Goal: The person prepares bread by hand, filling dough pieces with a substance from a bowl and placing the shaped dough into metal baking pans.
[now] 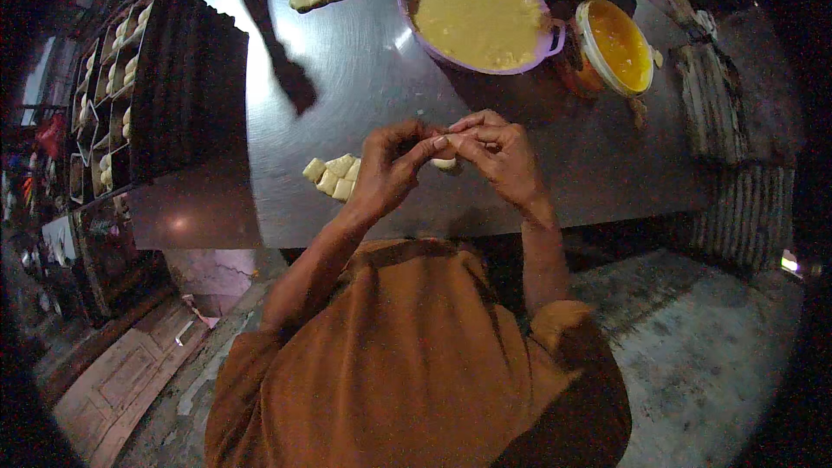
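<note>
Metal tabletop [355,113] | purple basin [438,54]: yellow mixture [472,17] | tub [593,54]: orange mixture [620,43] | fingers [487,133] pinching dough [445,164]

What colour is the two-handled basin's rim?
The basin rim is light purple; head view.

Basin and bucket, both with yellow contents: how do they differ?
The basin is wide, purple and has side handles; the bucket is narrower with a whitish rim. The basin's contents are pale yellow, the bucket's a deeper orange-yellow. The basin sits beyond the right hand, the bucket farther right. Both are round and open-topped.
</note>
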`<state>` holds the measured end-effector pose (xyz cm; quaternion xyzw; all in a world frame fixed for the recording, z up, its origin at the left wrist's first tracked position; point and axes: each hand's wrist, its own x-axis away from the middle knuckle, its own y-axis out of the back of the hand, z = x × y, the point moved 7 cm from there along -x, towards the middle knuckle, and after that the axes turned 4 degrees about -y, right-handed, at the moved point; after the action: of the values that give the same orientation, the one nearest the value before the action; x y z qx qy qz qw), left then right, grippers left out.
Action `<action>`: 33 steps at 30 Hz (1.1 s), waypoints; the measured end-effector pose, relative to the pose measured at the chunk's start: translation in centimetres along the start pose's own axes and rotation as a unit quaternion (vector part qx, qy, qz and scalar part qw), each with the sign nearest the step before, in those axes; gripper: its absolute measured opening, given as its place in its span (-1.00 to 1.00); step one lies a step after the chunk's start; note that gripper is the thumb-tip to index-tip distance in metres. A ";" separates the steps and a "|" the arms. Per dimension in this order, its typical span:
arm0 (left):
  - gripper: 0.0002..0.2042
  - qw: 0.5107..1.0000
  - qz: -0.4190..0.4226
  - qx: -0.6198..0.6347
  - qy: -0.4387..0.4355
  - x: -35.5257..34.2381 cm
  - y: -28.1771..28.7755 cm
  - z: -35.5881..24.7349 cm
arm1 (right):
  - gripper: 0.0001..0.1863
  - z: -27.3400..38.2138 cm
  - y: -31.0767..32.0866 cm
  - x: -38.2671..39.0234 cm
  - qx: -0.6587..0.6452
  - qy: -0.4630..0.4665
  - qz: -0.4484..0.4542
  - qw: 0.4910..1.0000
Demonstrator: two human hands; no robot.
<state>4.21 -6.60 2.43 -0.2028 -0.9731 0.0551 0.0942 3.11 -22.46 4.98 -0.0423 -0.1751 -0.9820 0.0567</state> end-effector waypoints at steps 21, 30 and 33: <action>-0.50 0.989 -0.098 0.054 -0.094 -0.9 5.2 3.6 | -0.74 -7.5 0.7 5.2 0.173 0.002 -0.105 0.979; -0.69 0.907 -0.226 -0.356 0.014 6.8 18.6 9.3 | -0.68 -13.1 -3.0 6.8 0.256 0.050 -0.248 0.933; -0.69 0.887 -0.184 -0.422 0.031 6.3 17.7 11.0 | -0.66 -9.8 -2.3 6.5 0.246 -0.006 -0.267 0.932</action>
<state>3.07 11.36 -9.91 -0.0424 -0.9211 -0.3852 0.0384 -4.28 -24.38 -4.34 0.0158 -0.4162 -0.8868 -0.2001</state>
